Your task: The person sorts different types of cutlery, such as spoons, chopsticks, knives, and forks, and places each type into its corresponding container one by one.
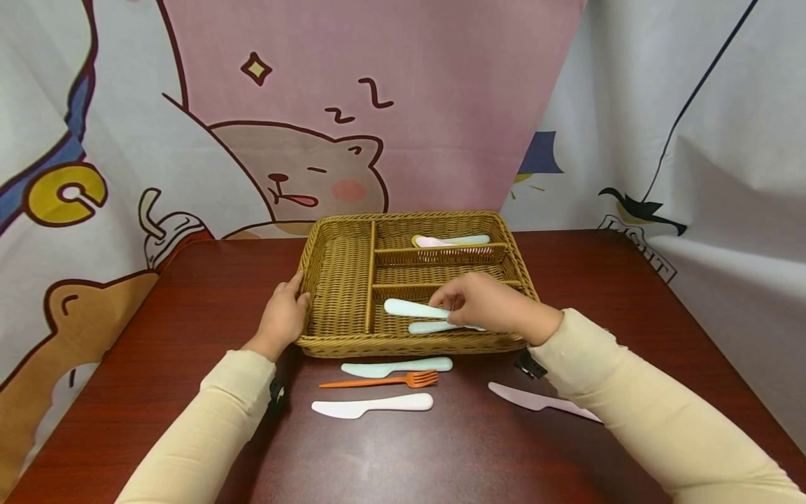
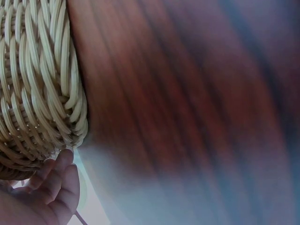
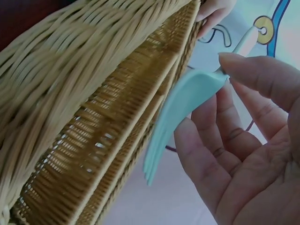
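In the head view, my right hand (image 1: pixel 488 301) pinches a pale mint-green fork (image 1: pixel 412 309) above the front right compartment of a woven basket tray (image 1: pixel 336 346). The right wrist view shows the fork's curved head (image 3: pixel 180 101), tines pointing down, with thumb and fingers near its neck. Beneath it lies another mint-green utensil (image 1: pixel 429 327), its far end hidden by my hand. My left hand (image 1: pixel 283 315) rests against the basket's left side, fingers along the rim; in the left wrist view, fingertips (image 2: pixel 65 157) touch the wicker near a lower corner.
Before the basket lie a mint-green knife (image 1: pixel 397 367), an orange fork (image 1: pixel 378 382) and a white knife (image 1: pixel 371 405). A pale pink knife (image 1: pixel 535 401) lies right, partly under my sleeve. Several utensils, including a pale pink one (image 1: pixel 431 242), lie in the back compartment. A printed curtain (image 1: pixel 441 105) hangs behind.
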`<act>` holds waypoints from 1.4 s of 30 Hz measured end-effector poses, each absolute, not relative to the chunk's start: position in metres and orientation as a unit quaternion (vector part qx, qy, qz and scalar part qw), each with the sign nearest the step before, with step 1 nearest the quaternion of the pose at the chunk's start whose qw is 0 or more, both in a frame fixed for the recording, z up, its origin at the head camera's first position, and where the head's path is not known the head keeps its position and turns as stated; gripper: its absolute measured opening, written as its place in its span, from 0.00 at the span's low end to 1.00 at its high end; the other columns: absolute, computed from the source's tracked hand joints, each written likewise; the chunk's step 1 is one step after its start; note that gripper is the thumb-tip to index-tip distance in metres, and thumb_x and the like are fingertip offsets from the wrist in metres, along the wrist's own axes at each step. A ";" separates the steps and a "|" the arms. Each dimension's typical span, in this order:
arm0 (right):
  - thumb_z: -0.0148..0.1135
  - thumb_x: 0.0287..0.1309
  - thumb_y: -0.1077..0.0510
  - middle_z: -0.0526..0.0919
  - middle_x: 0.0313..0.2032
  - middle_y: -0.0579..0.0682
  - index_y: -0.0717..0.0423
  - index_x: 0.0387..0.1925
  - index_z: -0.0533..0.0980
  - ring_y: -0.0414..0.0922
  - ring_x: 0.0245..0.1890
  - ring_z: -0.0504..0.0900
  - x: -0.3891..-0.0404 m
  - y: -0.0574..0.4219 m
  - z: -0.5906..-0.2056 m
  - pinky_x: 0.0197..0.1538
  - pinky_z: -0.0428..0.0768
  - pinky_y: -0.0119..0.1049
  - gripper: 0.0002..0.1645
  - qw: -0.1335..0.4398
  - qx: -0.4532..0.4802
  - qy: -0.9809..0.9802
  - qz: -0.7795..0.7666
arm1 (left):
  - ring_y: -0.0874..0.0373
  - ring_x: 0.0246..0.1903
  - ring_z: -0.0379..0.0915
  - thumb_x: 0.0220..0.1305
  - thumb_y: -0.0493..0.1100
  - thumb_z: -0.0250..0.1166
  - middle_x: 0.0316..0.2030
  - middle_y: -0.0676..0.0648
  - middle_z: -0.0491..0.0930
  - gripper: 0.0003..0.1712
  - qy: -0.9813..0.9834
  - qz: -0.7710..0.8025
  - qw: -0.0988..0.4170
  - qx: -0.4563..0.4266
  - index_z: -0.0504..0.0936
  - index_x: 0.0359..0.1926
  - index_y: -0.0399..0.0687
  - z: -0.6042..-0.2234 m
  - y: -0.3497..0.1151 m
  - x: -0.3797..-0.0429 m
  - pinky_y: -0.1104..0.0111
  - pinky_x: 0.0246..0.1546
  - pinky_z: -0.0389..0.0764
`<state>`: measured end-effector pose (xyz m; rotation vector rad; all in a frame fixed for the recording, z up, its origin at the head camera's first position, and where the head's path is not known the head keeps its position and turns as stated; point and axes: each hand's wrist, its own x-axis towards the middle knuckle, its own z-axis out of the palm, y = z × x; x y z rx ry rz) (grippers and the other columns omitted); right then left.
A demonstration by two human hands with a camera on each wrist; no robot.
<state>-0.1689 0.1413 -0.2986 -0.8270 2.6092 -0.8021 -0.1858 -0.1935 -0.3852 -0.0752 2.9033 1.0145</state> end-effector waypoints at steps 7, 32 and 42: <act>0.64 0.50 0.72 0.80 0.29 0.46 0.58 0.44 0.84 0.41 0.29 0.74 -0.184 0.148 -0.305 0.33 0.73 0.35 0.18 0.155 -0.272 0.908 -0.279 | 0.39 0.52 0.69 0.78 0.42 0.44 0.65 0.30 0.58 0.33 0.944 0.327 0.033 -0.020 0.43 0.77 0.43 -0.384 -0.193 -0.186 0.51 0.46 0.70; 0.60 0.55 0.72 0.79 0.33 0.49 0.58 0.49 0.82 0.43 0.29 0.71 -0.209 0.153 -0.326 0.33 0.70 0.36 0.19 0.177 -0.255 0.929 -0.201 | 0.37 0.58 0.66 0.77 0.42 0.44 0.65 0.30 0.58 0.33 0.944 0.327 0.030 -0.026 0.44 0.77 0.43 -0.386 -0.193 -0.186 0.47 0.54 0.70; 0.53 0.49 0.77 0.59 0.14 0.41 0.62 0.49 0.82 0.38 0.17 0.50 -0.207 0.148 -0.332 0.24 0.53 0.31 0.26 0.160 -0.275 0.934 -0.161 | 0.44 0.39 0.71 0.77 0.41 0.45 0.65 0.30 0.59 0.33 0.947 0.321 0.026 -0.021 0.45 0.77 0.43 -0.386 -0.193 -0.186 0.54 0.39 0.69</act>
